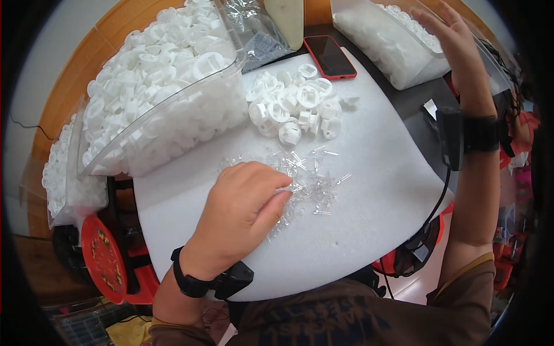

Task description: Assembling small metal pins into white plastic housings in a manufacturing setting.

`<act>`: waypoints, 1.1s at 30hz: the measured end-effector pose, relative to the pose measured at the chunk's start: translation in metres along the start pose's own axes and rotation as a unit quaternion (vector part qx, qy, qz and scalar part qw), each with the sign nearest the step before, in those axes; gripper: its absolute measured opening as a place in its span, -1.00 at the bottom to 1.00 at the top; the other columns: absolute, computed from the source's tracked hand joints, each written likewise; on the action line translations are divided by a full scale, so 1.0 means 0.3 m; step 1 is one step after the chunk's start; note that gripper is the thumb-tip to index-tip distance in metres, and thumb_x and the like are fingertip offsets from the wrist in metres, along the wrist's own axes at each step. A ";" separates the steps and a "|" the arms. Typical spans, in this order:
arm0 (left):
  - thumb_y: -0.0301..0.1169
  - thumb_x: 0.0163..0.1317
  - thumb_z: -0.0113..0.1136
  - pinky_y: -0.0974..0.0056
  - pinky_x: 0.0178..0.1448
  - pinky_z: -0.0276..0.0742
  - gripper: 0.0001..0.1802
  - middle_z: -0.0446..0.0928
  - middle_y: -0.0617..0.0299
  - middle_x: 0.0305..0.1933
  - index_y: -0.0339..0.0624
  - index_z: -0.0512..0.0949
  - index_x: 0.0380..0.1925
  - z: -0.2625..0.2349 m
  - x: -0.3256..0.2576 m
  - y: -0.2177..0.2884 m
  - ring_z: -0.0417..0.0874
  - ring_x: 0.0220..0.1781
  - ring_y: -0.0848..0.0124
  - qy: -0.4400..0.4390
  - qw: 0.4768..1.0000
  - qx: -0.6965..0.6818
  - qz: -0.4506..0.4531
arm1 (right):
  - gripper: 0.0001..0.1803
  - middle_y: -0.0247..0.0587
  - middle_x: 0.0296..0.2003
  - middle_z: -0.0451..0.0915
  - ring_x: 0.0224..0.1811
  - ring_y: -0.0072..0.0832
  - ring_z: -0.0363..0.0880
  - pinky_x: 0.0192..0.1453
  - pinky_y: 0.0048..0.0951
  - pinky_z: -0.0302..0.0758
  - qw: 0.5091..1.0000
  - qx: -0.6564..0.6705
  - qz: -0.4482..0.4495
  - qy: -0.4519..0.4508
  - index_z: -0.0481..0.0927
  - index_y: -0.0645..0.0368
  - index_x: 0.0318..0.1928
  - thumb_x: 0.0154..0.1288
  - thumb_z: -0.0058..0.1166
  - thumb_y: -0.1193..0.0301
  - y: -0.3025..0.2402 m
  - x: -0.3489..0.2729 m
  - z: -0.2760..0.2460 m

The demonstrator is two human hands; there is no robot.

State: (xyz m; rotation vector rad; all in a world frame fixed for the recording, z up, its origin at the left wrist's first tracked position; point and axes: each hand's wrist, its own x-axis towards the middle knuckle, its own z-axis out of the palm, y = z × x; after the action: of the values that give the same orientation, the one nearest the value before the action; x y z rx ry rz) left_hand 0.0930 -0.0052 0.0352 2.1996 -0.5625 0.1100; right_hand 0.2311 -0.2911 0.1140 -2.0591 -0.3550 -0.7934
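Note:
My left hand (245, 199) reaches over a loose pile of small clear pin-like pieces (317, 187) on a white padded work surface (369, 230). Its thumb and forefinger are pinched together at the pile's left side; what lies between the tips is too small to make out. Raised at the far right, my right hand (456, 43) has its fingers stretched apart beside a clear bin (386, 43) of white parts, and nothing shows in it. Beyond the clear pieces sits a heap of white round plastic fittings (297, 101).
At the left stands a large clear bin (173, 130) heaped with white fittings, with a smaller filled container (75, 193) beside it. A red-edged phone (330, 56) and clear plastic bags (259, 43) lie at the back. A black cable (435, 207) hangs from my right wrist device.

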 end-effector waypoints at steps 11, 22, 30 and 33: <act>-0.51 -0.02 0.21 0.19 -0.19 0.29 -0.93 0.47 0.21 -0.42 -0.18 0.53 -0.48 -0.001 -0.018 -0.010 0.46 -0.32 0.20 -0.054 0.984 0.168 0.020 | -0.69 -0.24 -0.19 0.56 -0.30 -0.55 0.48 -0.32 -0.54 0.40 0.963 -0.078 -0.020 -0.256 0.56 0.27 -0.13 0.16 0.21 0.36 0.006 -0.312 0.246; -0.53 -0.09 0.23 0.21 -0.23 0.28 -0.89 0.47 0.18 -0.44 -0.20 0.51 -0.50 -0.018 -0.014 0.021 0.46 -0.36 0.20 -0.071 0.974 0.214 -0.018 | -0.71 -0.31 -0.02 0.47 -0.19 -0.54 0.46 -0.25 -0.58 0.40 0.957 -0.012 -0.044 -0.287 0.60 0.15 -0.09 0.13 0.21 0.46 0.084 -0.315 0.216; -0.56 -0.06 0.23 0.28 -0.25 0.31 -0.85 0.51 0.18 -0.38 -0.22 0.55 -0.41 0.088 0.008 0.162 0.47 -0.39 0.27 -0.032 0.991 0.132 -0.001 | -0.71 -0.16 0.03 0.44 -0.04 -0.38 0.48 -0.02 -0.44 0.41 0.955 0.032 -0.111 -0.275 0.62 0.13 -0.12 0.07 0.20 0.50 0.144 -0.311 0.252; -0.54 -0.03 0.22 0.24 -0.28 0.29 -0.86 0.51 0.18 -0.37 -0.22 0.54 -0.40 0.123 0.025 0.221 0.48 -0.37 0.25 -0.063 0.986 0.149 0.050 | -0.79 -0.11 -0.01 0.46 -0.05 -0.28 0.49 0.00 -0.43 0.42 0.956 0.018 -0.131 -0.261 0.63 0.18 -0.21 0.07 0.16 0.52 0.140 -0.302 0.233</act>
State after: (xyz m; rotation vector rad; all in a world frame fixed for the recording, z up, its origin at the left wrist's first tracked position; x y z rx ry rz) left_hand 0.0670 -0.0719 0.0613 2.4813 -0.7693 0.1131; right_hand 0.2125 -0.2544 -0.0007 -2.1927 -0.9432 -0.3722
